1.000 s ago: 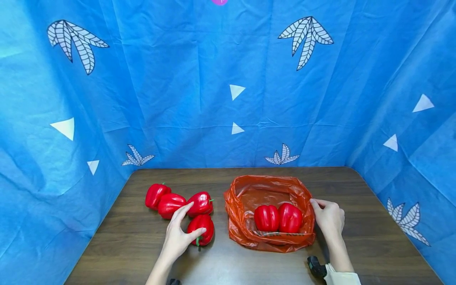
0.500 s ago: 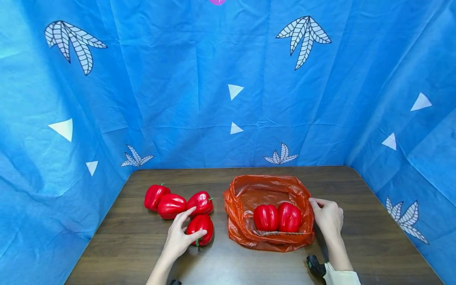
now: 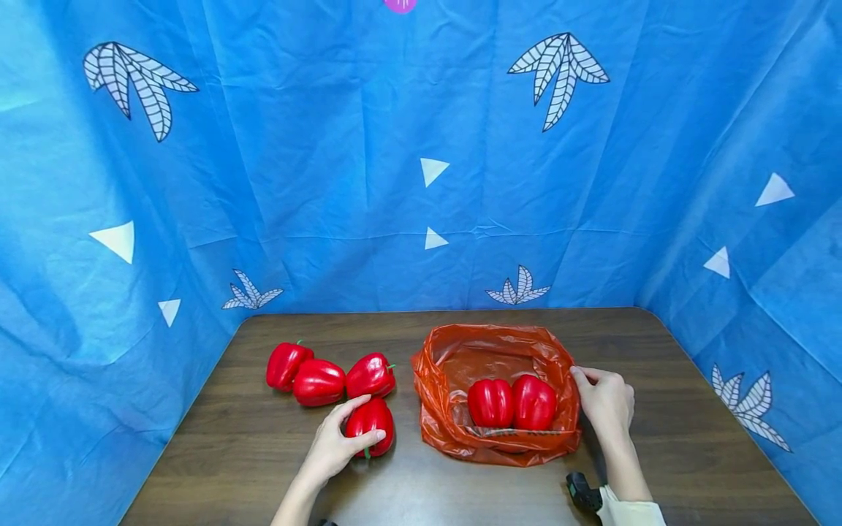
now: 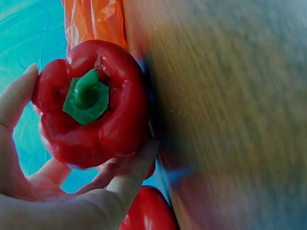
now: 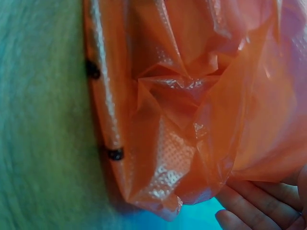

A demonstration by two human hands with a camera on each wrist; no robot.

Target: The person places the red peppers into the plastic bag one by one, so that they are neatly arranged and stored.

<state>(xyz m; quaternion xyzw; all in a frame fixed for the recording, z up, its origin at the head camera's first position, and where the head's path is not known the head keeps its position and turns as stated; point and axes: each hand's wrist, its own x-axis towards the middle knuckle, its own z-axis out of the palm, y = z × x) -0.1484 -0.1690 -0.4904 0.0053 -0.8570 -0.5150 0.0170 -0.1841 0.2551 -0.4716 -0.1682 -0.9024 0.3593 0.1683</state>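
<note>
The left hand (image 3: 331, 443) grips the nearest red bell pepper (image 3: 375, 424), thumb on its near side and fingers round its far side. In the left wrist view that pepper (image 4: 127, 103) shows its green stem between thumb and fingers (image 4: 136, 165). An orange-red plastic bag (image 3: 444, 438) stands with its mouth spread, two red peppers (image 3: 490, 403) side by side inside. At the bag's right edge the right hand (image 3: 608, 402) pinches the rim. The right wrist view shows the crumpled bag (image 5: 187, 120) with the hand's fingers (image 5: 254, 203) at its lower right.
Behind the gripped pepper lie three more red peppers: one (image 3: 371, 375) close behind it, one (image 3: 319, 382) to the left and one (image 3: 287, 365) farther left. A blue patterned cloth (image 3: 395, 183) hangs around the back and sides of the wooden table (image 3: 237, 438).
The left hand has moved slightly right and closed round the near pepper, its fingertips lower than before. The right hand and the bag look nearly unchanged.
</note>
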